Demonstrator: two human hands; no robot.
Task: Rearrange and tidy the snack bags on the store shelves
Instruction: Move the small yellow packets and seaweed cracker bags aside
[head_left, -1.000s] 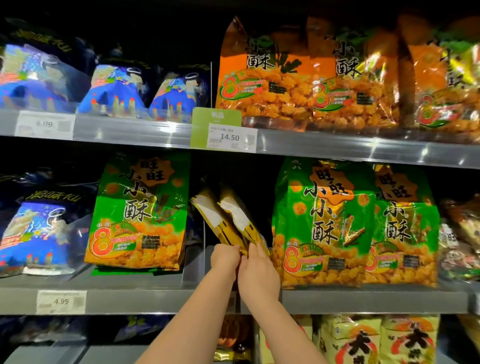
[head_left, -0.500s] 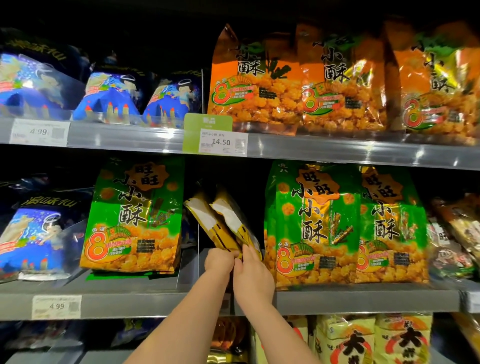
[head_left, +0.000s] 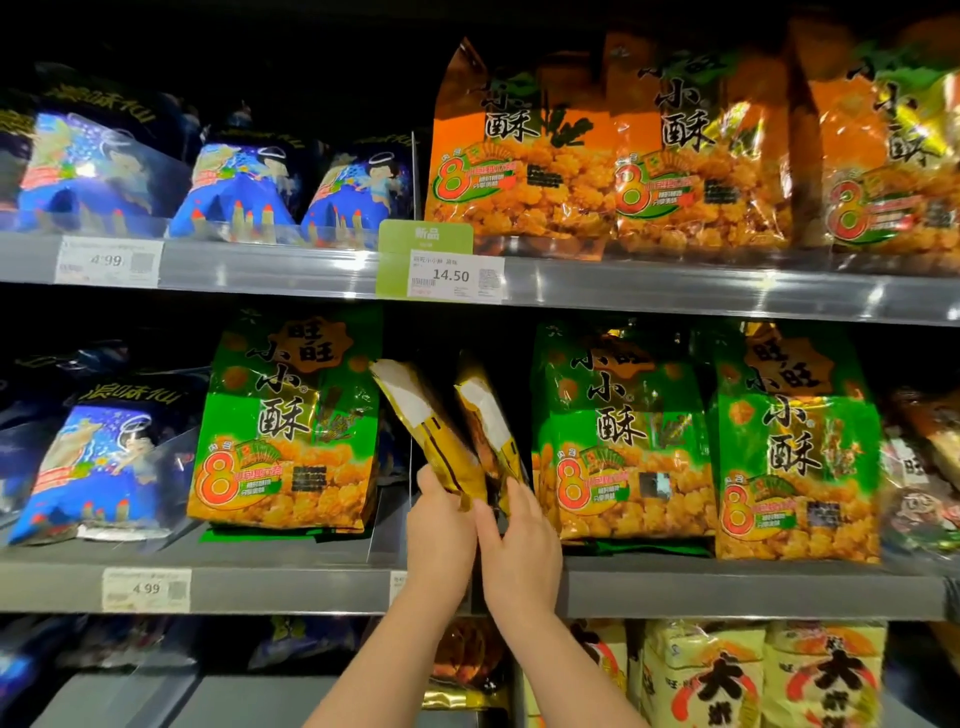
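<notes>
Hands meet at the gap in the middle shelf (head_left: 291, 590), head view, the only one we have. Left hand (head_left: 441, 525) is curled closed round the bottom end of the left gold bag (head_left: 423, 423); right hand (head_left: 519, 540) lies with fingers fairly straight against the foot of the right gold bag (head_left: 491, 423), and whether it truly grips I cannot tell. Both bags sit side-on, touching the hands and rising from them, long axes leaning up and to the left, narrow gusset edges facing out instead of their fronts. Each hand is nearest its own bag, so my read is a turn to face them forward and stand them upright between the neighbours. Counting now: two gold edge-on bags; three green bags on this shelf, one to the left (head_left: 288, 426), two to the right (head_left: 621, 431); three orange bags (head_left: 524, 150) above; three blue bags (head_left: 239, 187) on the top left, one blue bag (head_left: 98, 467) at mid left. Tight slot, so the neighbours could get nudged.
</notes>
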